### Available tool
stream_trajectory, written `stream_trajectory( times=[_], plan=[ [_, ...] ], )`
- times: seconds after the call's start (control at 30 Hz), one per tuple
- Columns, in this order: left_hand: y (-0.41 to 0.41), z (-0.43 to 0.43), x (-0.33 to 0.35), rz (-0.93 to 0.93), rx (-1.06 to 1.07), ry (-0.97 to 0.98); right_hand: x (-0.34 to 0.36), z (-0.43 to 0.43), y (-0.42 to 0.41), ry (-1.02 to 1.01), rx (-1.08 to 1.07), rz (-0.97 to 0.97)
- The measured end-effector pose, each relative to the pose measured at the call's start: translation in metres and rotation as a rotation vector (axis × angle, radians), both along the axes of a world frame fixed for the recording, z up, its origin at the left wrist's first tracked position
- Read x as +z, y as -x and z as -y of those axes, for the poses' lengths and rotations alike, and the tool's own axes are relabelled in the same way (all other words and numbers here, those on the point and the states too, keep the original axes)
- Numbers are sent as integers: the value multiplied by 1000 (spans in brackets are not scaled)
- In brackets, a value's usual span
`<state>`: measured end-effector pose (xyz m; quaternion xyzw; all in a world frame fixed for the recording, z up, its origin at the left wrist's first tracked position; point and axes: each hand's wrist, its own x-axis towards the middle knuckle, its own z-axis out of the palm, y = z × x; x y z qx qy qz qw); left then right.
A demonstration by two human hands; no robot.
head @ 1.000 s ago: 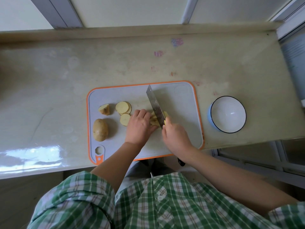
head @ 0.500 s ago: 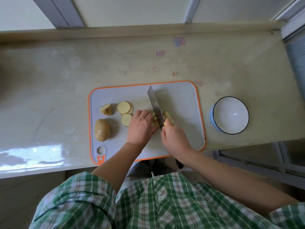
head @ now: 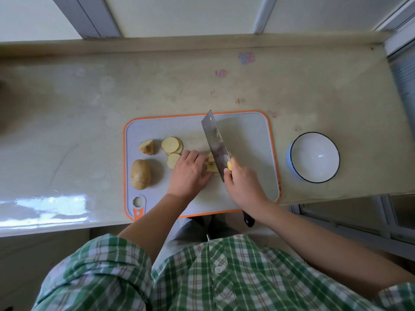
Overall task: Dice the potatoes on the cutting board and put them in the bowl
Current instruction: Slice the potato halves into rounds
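Note:
A grey cutting board with an orange rim lies on the counter. On its left are a whole potato, a potato end piece and a few round slices. My left hand holds down a small stack of potato slices with curled fingers. My right hand grips the handle of a cleaver, whose blade stands in the stack beside my left fingertips. A white bowl with a dark rim stands empty to the right of the board.
The pale counter runs left and back to a raised ledge. Its front edge lies just below the board, and the right end stops near a window frame. My green checked shirt fills the bottom.
The cleaver has tilted so more of its flat side shows. My left hand stays on the slices and the right keeps its hold on the handle.

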<state>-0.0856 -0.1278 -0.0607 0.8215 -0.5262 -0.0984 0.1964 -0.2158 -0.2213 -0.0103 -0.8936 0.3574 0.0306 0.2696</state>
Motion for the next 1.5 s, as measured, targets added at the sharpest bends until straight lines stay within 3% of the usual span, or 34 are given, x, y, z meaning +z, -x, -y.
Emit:
stream_trajectory(
  times=[0.47, 0.87, 1.07, 1.5],
  plan=[
    [2, 7, 3, -31, -7, -22, 1, -14, -8, 9, -7, -60],
    [-1, 5, 2, 20, -36, -30, -12, -9, -12, -7, -28, -7],
    [0, -2, 5, 104, 73, -71, -2, -10, -9, 10, 21, 4],
    [-1, 0, 4, 99, 53, -110, -16, -22, -16, 18, -22, -37]
  ],
)
